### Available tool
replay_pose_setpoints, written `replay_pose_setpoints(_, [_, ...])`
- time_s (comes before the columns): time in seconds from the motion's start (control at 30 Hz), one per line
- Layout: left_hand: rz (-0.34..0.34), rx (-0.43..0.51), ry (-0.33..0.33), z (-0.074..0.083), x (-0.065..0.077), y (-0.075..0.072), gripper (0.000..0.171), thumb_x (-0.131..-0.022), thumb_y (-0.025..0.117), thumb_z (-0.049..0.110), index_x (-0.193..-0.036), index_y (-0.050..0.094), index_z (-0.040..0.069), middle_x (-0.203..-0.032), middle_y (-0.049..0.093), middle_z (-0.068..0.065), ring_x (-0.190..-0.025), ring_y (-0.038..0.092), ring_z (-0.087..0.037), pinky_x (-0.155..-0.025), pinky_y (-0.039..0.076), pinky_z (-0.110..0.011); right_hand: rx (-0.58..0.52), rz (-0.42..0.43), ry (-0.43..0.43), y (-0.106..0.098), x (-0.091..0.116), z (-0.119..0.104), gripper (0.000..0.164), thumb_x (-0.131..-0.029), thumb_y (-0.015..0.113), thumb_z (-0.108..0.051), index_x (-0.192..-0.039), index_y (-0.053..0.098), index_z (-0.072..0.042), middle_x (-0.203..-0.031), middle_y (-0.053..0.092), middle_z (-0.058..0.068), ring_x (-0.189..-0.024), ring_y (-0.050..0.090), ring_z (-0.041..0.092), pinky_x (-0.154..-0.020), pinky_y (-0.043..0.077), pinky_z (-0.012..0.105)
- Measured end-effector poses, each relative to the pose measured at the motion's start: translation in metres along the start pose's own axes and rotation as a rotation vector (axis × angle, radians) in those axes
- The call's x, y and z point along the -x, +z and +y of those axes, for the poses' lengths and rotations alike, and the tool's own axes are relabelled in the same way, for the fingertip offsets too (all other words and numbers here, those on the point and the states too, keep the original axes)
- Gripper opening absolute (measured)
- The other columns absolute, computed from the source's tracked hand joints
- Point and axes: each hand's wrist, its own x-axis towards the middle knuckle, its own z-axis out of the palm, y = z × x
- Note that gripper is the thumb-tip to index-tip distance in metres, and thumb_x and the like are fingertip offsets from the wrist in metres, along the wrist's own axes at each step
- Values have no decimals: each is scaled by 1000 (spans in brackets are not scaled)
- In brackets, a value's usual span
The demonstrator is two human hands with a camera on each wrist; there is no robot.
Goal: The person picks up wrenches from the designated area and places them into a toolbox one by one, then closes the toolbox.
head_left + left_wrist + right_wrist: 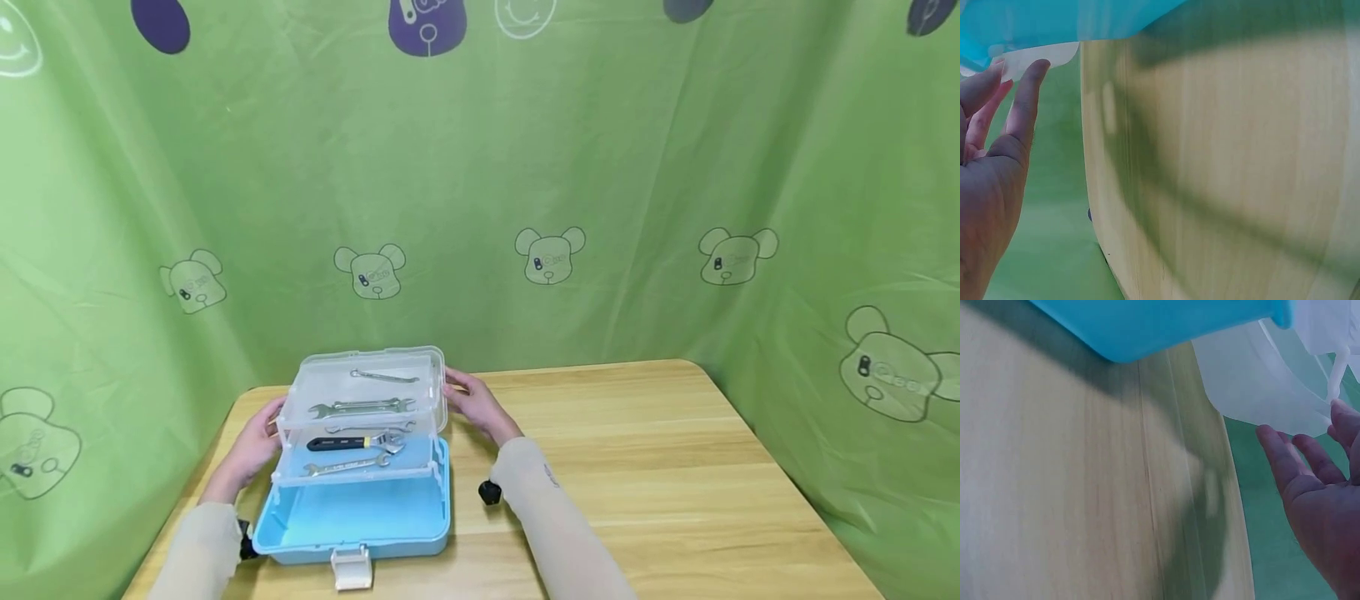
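A light-blue toolbox (365,512) stands with its translucent lid (431,357) raised at the back. Two clear tiered trays are spread above the base. The upper tray (315,387) bears open-end wrenches (362,407) and a thin wrench (384,377). In the lower tray lie an adjustable wrench (352,442) with a black handle and silver wrenches (347,465). My left hand (257,444) holds the lid's left side, thumb and fingers at its edge. At the right side, my right hand (480,404) holds the lid edge (1241,394) likewise.
A white latch (352,568) hangs from the box's front. The wooden table (637,483) extends to the right, and a green curtain (480,183) with bear prints stands close behind and beside it. Black wrist devices (490,492) sit at both sleeves.
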Motion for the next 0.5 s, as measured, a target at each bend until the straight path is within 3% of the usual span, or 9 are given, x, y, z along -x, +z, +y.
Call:
replay_pose_setpoints(0.13, [-15, 44, -9, 1, 2, -3, 71, -95, 54, -13, -160, 25, -6, -159, 29, -39, -124, 64, -26, -92, 59, -22, 1, 5, -27, 1, 1, -2, 52, -106, 55, -9, -157, 46, -17, -156, 50, 16, -134, 59, 34, -107, 55, 37])
replay_pose_setpoints(0.27, [-42, 88, -30, 5, 3, -6, 69, -99, 52, -9, -160, 20, -8, -161, 23, -40, -107, 63, 6, -92, 58, -20, -9, 11, -50, 1, 2, -4, 53, -105, 56, -7, -156, 47, -17, -158, 48, 16, -133, 60, 35, -106, 56, 37])
replay_pose_setpoints(0.33, [-35, 105, -56, 8, 4, -7, 63, -104, 50, -2, -160, 22, -7, -161, 26, -37, -104, 62, 9, -91, 58, -20, -8, 8, -65, 1, 3, -6, 53, -105, 56, -7, -156, 47, -17, -159, 47, 17, -133, 60, 36, -105, 57, 38])
replay_pose_setpoints(0.4, [-26, 117, -80, 12, 5, -8, 58, -110, 48, 11, -160, 24, -6, -155, 39, -30, -104, 61, 9, -91, 58, -20, -4, 5, -67, 1, 4, -8, 54, -105, 57, -7, -156, 47, -18, -160, 47, 16, -134, 60, 36, -104, 57, 37])
replay_pose_setpoints(0.5, [-14, 151, -101, 17, 6, -9, 59, -113, 42, 30, -159, 25, -5, -138, 58, 1, -105, 62, 6, -89, 59, -23, 14, 0, -71, 0, 7, -11, 54, -104, 57, -8, -156, 47, -21, -161, 45, 14, -135, 59, 35, -104, 57, 36])
